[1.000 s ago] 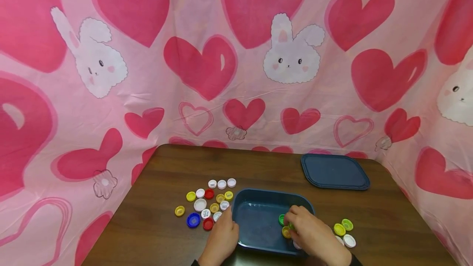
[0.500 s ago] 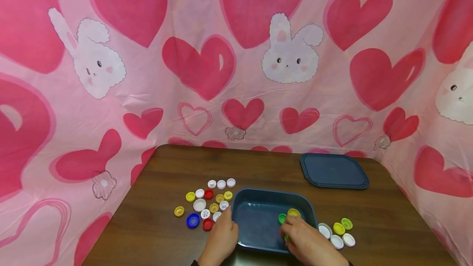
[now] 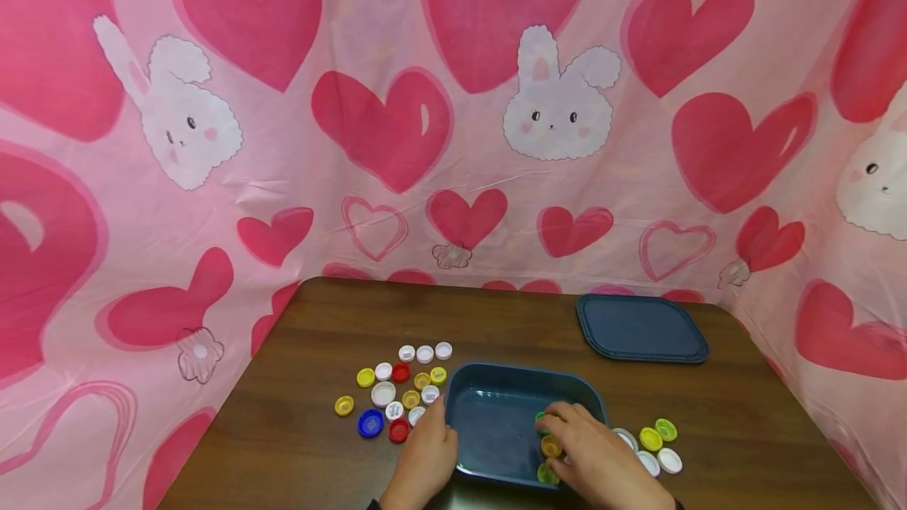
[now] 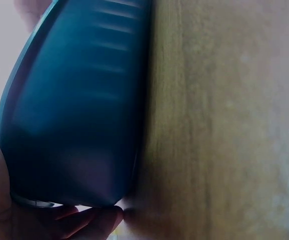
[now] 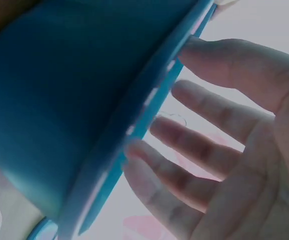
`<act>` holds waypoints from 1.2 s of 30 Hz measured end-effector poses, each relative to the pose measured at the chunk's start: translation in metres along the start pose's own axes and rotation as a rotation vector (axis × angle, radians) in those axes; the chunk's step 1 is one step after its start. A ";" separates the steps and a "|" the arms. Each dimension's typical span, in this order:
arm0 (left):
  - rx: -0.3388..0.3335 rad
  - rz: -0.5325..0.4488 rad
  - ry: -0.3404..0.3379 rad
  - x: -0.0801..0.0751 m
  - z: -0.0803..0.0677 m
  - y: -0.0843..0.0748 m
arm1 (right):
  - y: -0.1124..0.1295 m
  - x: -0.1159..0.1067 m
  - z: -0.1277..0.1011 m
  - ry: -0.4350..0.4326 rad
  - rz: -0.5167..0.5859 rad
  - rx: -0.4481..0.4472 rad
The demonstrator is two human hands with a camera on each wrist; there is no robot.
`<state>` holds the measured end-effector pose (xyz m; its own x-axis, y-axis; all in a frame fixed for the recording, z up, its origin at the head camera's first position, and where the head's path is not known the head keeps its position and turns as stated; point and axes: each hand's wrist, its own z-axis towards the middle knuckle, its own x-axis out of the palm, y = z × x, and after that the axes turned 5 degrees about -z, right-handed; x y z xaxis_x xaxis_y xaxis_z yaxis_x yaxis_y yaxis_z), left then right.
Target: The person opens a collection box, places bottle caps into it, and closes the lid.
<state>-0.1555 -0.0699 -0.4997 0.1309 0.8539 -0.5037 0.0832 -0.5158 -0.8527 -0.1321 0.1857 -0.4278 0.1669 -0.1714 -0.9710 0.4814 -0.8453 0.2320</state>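
A dark blue plastic tub (image 3: 489, 423) stands on the table. My left hand (image 3: 427, 451) grips its left end, with thumb at the rim and fingers curled under the outer wall (image 4: 74, 100) in the left wrist view. Over the tub's right rim reaches my right hand (image 3: 591, 451), fingers loosely bent and spread. Near its fingertips, inside the tub, lie a green bottle cap (image 3: 542, 419), an amber cap (image 3: 551, 447) and a yellow-green cap (image 3: 547, 474) in a row. The right wrist view shows the fingers (image 5: 199, 150) behind the tub's rim; their tips are partly hidden.
Left of the tub, several loose caps lie scattered, among them a blue cap (image 3: 370, 423) and a red cap (image 3: 399, 430). More caps, including a yellow cap (image 3: 650, 438), lie to the right. A dark blue lid (image 3: 641, 327) rests at the back right.
My right hand shifts about within the tub, its fingers now more spread. The amber cap has come nearer from the back, and the yellow-green cap shows by the front wall. My left hand stays put.
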 end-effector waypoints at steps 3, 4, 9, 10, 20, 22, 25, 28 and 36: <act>0.001 -0.003 0.003 0.000 -0.001 0.001 | 0.001 0.000 -0.001 -0.077 -0.048 0.007; 0.002 -0.004 0.002 0.000 -0.001 0.001 | 0.001 0.000 -0.001 -0.090 -0.056 0.013; 0.016 0.008 -0.005 -0.001 -0.003 0.002 | -0.003 -0.001 -0.004 -0.117 -0.023 0.044; 0.022 0.013 -0.009 -0.001 -0.003 0.002 | -0.005 -0.002 -0.005 -0.123 -0.017 0.054; 0.060 0.048 -0.024 -0.001 -0.005 0.001 | -0.044 -0.018 -0.027 -0.225 -0.065 0.198; 0.074 0.056 -0.033 -0.001 -0.004 0.001 | -0.054 -0.020 -0.031 -0.246 -0.070 0.213; 0.094 0.066 -0.046 -0.001 -0.004 0.001 | -0.066 -0.021 -0.034 -0.257 -0.074 0.232; 0.104 0.069 -0.055 0.000 -0.003 0.001 | -0.076 -0.019 -0.036 -0.202 -0.051 0.254; 0.090 0.059 -0.046 -0.001 -0.003 0.000 | -0.095 0.009 -0.034 -0.074 0.017 0.214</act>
<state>-0.1529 -0.0707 -0.4993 0.0875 0.8258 -0.5571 -0.0124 -0.5583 -0.8296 -0.1474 0.2820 -0.4564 0.1058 -0.2170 -0.9704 0.2839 -0.9287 0.2386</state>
